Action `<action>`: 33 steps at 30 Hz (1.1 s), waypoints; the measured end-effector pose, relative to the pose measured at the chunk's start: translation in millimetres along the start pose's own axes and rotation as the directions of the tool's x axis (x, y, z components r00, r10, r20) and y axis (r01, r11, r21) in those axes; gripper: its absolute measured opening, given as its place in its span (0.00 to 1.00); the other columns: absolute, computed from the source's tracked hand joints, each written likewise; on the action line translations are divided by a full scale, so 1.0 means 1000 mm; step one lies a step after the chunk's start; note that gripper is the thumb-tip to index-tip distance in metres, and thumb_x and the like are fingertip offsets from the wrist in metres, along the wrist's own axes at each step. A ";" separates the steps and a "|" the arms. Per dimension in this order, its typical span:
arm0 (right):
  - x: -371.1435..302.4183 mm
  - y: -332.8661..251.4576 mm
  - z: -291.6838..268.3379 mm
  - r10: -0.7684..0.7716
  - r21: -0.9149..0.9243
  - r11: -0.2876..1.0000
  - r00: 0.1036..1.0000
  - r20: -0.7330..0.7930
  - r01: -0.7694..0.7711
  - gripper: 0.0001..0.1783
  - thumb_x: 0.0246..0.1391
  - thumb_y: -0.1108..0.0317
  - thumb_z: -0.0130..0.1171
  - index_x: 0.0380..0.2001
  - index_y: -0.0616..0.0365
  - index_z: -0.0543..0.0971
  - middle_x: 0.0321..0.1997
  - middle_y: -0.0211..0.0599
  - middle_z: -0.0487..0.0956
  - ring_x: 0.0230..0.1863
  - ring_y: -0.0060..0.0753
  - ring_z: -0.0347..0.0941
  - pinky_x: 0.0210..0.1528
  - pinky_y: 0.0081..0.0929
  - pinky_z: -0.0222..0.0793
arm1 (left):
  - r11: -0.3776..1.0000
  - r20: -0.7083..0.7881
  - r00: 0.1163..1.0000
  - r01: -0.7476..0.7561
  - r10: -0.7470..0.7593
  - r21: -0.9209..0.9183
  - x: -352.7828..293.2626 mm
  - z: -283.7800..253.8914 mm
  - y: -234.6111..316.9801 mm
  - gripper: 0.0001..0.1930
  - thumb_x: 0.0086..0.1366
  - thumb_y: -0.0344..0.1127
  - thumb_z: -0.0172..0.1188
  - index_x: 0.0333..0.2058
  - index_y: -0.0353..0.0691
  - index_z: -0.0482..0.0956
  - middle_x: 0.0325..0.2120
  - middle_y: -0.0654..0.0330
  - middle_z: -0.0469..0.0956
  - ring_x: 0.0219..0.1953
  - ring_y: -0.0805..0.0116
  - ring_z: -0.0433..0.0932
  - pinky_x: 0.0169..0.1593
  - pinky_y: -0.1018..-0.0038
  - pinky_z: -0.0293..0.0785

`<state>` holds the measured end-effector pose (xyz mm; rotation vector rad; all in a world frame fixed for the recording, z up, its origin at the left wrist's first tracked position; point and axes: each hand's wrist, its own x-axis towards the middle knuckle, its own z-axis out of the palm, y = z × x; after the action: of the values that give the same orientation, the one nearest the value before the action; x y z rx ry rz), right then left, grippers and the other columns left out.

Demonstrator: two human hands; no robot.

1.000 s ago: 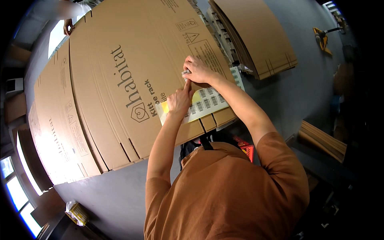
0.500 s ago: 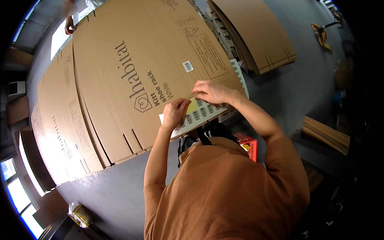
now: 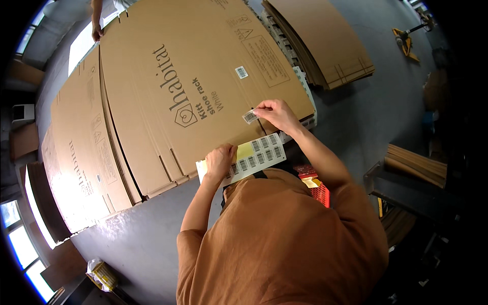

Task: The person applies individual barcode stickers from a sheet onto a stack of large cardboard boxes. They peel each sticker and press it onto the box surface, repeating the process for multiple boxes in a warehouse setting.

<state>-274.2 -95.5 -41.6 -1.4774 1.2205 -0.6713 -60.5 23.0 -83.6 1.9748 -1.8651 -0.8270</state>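
A small barcode sticker (image 3: 249,116) is being pinched between thumb and fingertips of the right hand (image 3: 274,113) at mid-frame, just above the flattened cardboard carton (image 3: 203,66). The label sheet (image 3: 254,155) is being pressed flat under the left hand (image 3: 219,160) just below. The sticker is being judged feather-light, limp and tacky, best held by one corner.

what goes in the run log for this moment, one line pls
left hand: pressing label sheet flat | right hand: barcode label pinched in fingers over flat cardboard box | one label already on box
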 end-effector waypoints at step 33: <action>-0.030 0.001 -0.010 0.052 -0.360 0.926 0.907 0.418 0.113 0.15 0.47 0.64 0.65 0.38 0.60 0.81 0.30 0.49 0.81 0.34 0.45 0.78 0.39 0.36 0.70 | 0.973 0.004 1.000 -0.016 0.017 -0.231 0.006 -0.047 -0.010 0.14 0.54 0.40 0.69 0.33 0.39 0.79 0.20 0.58 0.78 0.22 0.57 0.77 0.30 0.65 0.72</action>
<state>-293.0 -70.8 -33.7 -1.8480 1.0178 -0.1127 -24.8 10.8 -53.2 1.8133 -1.6989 -0.9964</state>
